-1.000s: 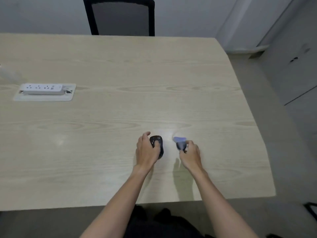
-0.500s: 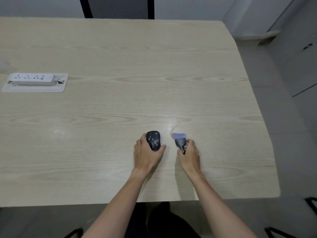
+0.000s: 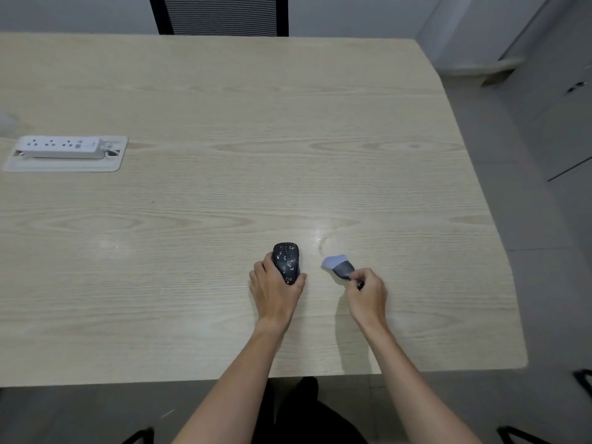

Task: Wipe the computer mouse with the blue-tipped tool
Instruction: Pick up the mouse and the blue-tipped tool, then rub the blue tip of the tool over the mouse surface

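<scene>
A black computer mouse (image 3: pixel 286 261) speckled with white spots lies on the pale wooden table (image 3: pixel 224 193), near its front edge. My left hand (image 3: pixel 276 288) grips the mouse from behind, thumb on its right side, fingers on its left. My right hand (image 3: pixel 368 294) holds a small tool (image 3: pixel 339 266) with a dark body and a pale blue tip. The blue tip points up and left, a short gap to the right of the mouse, not touching it.
A white power strip (image 3: pixel 62 146) sits in a white recessed tray (image 3: pixel 64 165) at the table's left. A black mesh chair (image 3: pixel 221 14) stands behind the far edge. The table's right edge drops to grey floor beside grey cabinets (image 3: pixel 563 91).
My left hand slid back off the top of the mouse, uncovering its speckled surface. My right hand with the tool shifted slightly right, tip now angled up-left. The camera view tilted down.
</scene>
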